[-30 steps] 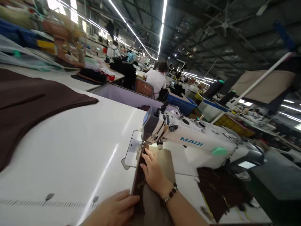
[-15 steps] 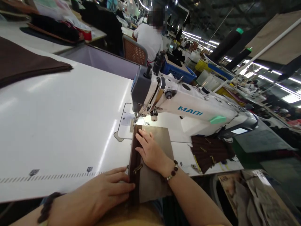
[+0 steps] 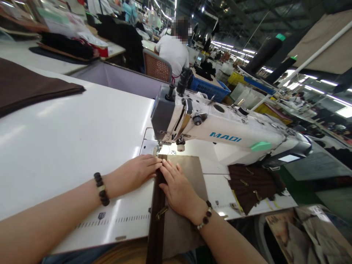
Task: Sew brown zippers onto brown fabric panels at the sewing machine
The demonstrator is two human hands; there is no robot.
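Observation:
A brown zipper strip (image 3: 156,227) with a brass-coloured pull (image 3: 161,213) lies along the left edge of a taupe fabric piece (image 3: 189,165). Its far end is at the presser foot (image 3: 159,147) of a white sewing machine (image 3: 228,126). My left hand (image 3: 139,171) reaches in from the left, its stretched fingers close together and their tips on the strip just before the foot; its thumb is hidden. Flat across the strip and fabric rests my right hand (image 3: 180,189), fingers extended, fingertips touching those of the left.
Brown zipper pieces with pulls (image 3: 250,187) lie right of the machine bed. Folded dark brown fabric (image 3: 35,86) sits at the table's far left. Beyond the table are a blue crate (image 3: 210,88) and a seated person in white (image 3: 174,51).
My left hand has moved forward from the strip's near part, by the pull, to its far end near the presser foot. My right hand stays on the fabric.

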